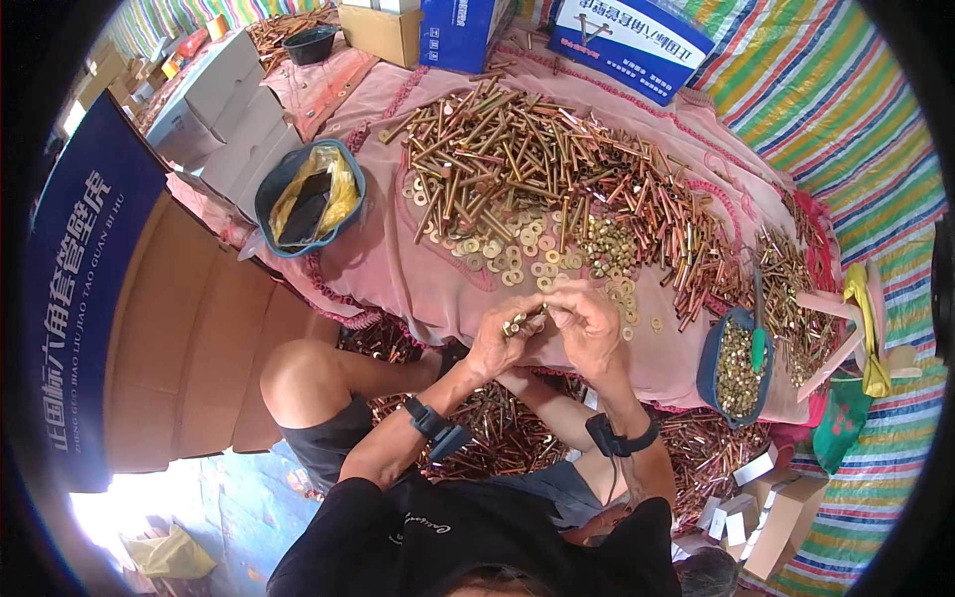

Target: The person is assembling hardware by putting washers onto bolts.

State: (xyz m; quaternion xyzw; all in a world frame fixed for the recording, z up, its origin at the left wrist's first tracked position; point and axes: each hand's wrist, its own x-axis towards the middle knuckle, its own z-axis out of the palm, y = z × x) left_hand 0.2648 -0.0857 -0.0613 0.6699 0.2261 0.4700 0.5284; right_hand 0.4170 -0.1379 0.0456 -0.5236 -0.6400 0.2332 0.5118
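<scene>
My left hand (pixel 493 343) is closed around a few brass-coloured bolts (pixel 514 324), whose ends stick out between the fingers. My right hand (pixel 588 323) meets it at the fingertips, pinched together; whatever sits between those fingers is too small to make out. Just beyond both hands, flat round washers (pixel 532 239) lie scattered on a pink cloth (pixel 368 264). A small heap of nuts (pixel 609 249) sits beyond my right hand. Behind these, a large pile of long gold and copper-coloured bolts (pixel 517 149) spreads across the cloth.
A blue basin (pixel 736 413) of small brass parts with a green-handled tool (pixel 759 348) stands at right. On the left is a teal bucket (pixel 264 204) with a yellow bag. Blue-and-white boxes (pixel 632 45) line the back. A big open carton (pixel 189 338) stands left; more bolts (pixel 497 428) lie below.
</scene>
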